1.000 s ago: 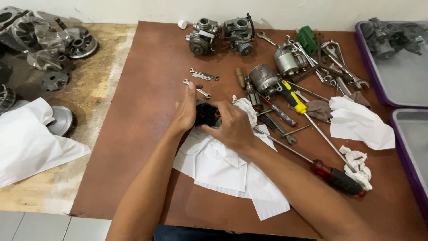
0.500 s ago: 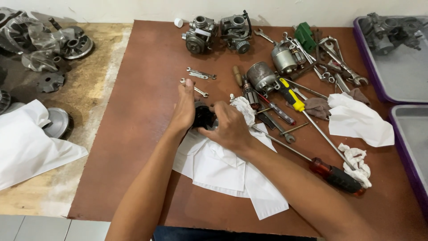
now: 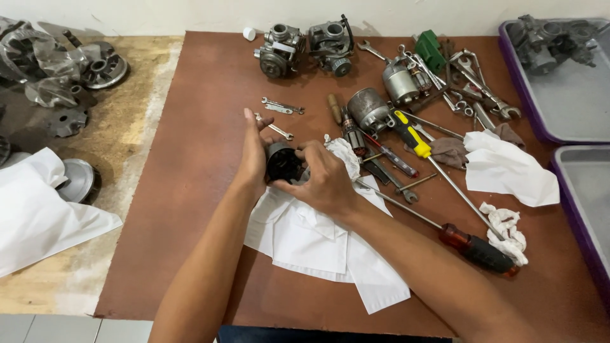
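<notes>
Both hands meet over the brown mat (image 3: 190, 190). My left hand (image 3: 254, 152) cups the left side of a small dark round metal part (image 3: 283, 162), fingers upright. My right hand (image 3: 324, 181) grips the same part from the right, with a bunch of white cloth (image 3: 343, 155) pressed against it. More of the white cloth (image 3: 318, 244) lies spread on the mat under my wrists. The part's far side is hidden by my fingers.
Two carburettors (image 3: 308, 47) stand at the back. Motor parts (image 3: 381, 95), wrenches (image 3: 283, 107), a yellow-handled screwdriver (image 3: 413, 136) and a red-and-black one (image 3: 480, 251) lie to the right with white rags (image 3: 508, 168). Purple-rimmed trays (image 3: 559, 82) sit far right. Engine pieces (image 3: 57, 70) lie left.
The view has shifted slightly. My hands stay on the dark part, turning it a little against the cloth.
</notes>
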